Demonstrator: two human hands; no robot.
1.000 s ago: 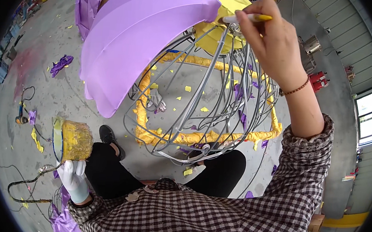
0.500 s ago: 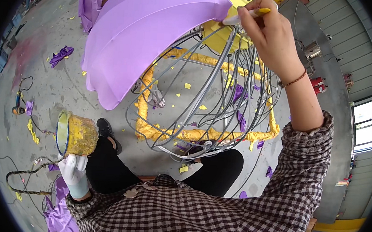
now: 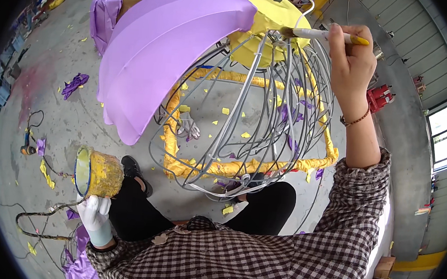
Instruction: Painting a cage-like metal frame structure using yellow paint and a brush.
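Purple cloth (image 3: 162,57) is stretched over the left side of a large cage of grey wires (image 3: 237,101), while the rest of the cage is left bare. At the top, where the wires are gathered, yellow cloth (image 3: 268,13) is spread in a round cap, by which the narrow end of the purple piece is met. Below, the cage is seen over a four-sided base (image 3: 250,167) wrapped in yellow.

A brush (image 3: 316,34) is pinched between the thumb and fingers of the bare right hand (image 3: 354,60), with its bristles pointed left, at the lower part of the cap and just above the gathered wires; whether anything is touched by them cannot be told. A beaded bracelet (image 3: 357,119) is worn on that wrist.

By the left hand (image 3: 95,212), which is covered by a white glove, a yellow-stained pot (image 3: 106,175) is held from below with bent fingers, its mouth turned to the left, near the left knee.

The grey floor (image 3: 80,119) is littered with yellow scraps (image 3: 226,110) and crumpled purple pieces (image 3: 75,85).
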